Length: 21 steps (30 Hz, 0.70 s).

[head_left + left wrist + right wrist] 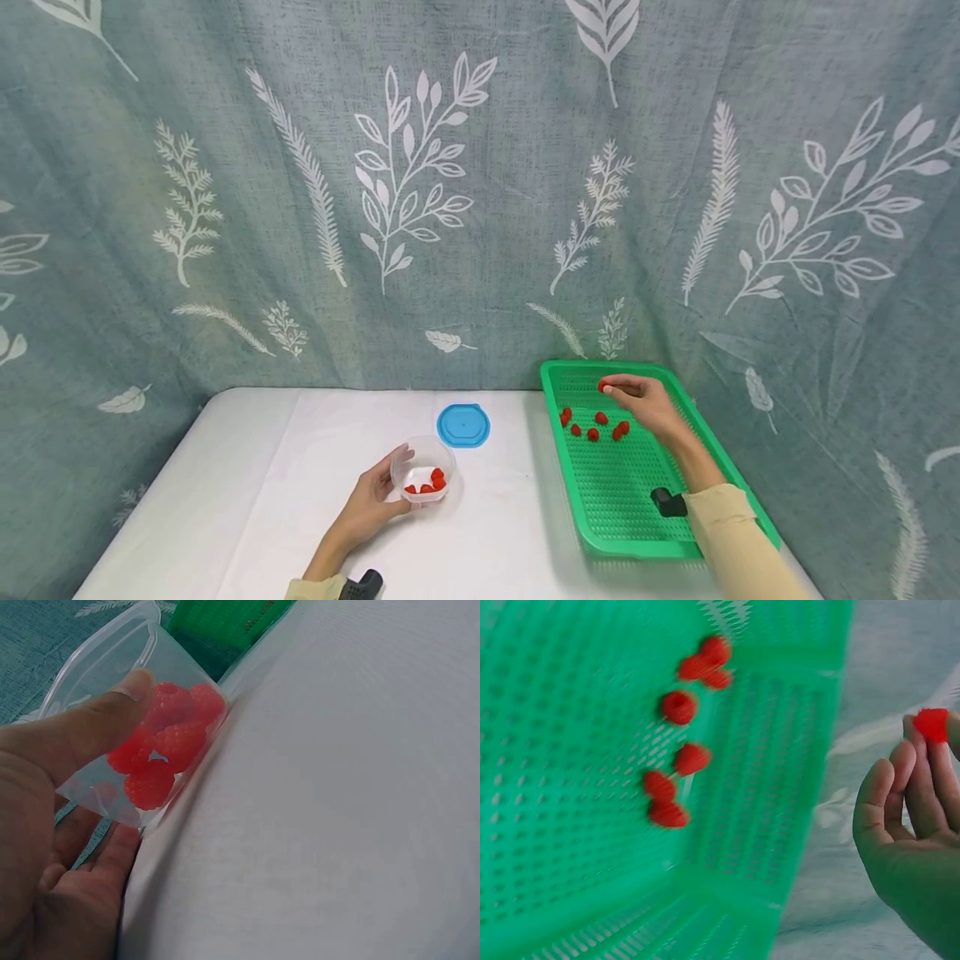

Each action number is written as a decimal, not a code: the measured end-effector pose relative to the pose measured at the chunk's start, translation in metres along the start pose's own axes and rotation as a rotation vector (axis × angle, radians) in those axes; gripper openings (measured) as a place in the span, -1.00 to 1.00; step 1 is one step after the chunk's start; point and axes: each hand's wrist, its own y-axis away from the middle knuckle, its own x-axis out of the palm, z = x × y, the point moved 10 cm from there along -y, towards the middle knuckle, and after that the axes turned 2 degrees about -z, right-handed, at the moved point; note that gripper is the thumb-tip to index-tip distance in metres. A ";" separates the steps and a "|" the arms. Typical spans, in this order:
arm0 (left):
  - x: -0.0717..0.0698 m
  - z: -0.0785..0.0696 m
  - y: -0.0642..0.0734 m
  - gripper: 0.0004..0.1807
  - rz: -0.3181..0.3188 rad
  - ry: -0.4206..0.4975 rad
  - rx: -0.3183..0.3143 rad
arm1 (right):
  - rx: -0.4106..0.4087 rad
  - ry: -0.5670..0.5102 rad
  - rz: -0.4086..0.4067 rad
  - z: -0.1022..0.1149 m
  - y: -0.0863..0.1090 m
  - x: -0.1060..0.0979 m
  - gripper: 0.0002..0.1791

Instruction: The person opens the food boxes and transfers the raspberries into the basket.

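My left hand (369, 502) grips a clear plastic tub (423, 450) on the white table, thumb on the near side and fingers round the far left side. Several red raspberries (180, 742) lie in the tub's bottom, seen through its wall in the left wrist view. Over the far part of a green perforated basket (607, 546), my right hand (647, 407) pinches one raspberry (931, 725) between thumb and fingertips. Below that hand, several more raspberries (679, 707) are scattered on the basket floor.
A blue lid (463, 426) lies flat on the white table (262, 483), just behind the tub. The basket's raised rim stands along the table's right side. A grey-green leaf-patterned curtain (450, 208) hangs behind the table and at both sides.
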 end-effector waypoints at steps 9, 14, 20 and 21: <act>0.000 0.001 -0.002 0.06 0.011 0.005 -0.011 | 0.014 0.190 0.019 -0.034 -0.021 0.009 -0.64; -0.002 0.000 -0.002 0.07 0.002 0.001 -0.014 | 0.053 0.272 0.021 -0.049 -0.028 0.012 -0.66; -0.001 -0.001 -0.002 0.06 0.014 0.011 -0.012 | 0.078 0.292 0.056 -0.060 -0.026 0.015 -0.70; -0.001 -0.001 -0.002 0.06 0.015 0.013 -0.011 | 0.075 0.293 0.065 -0.061 -0.026 0.016 -0.71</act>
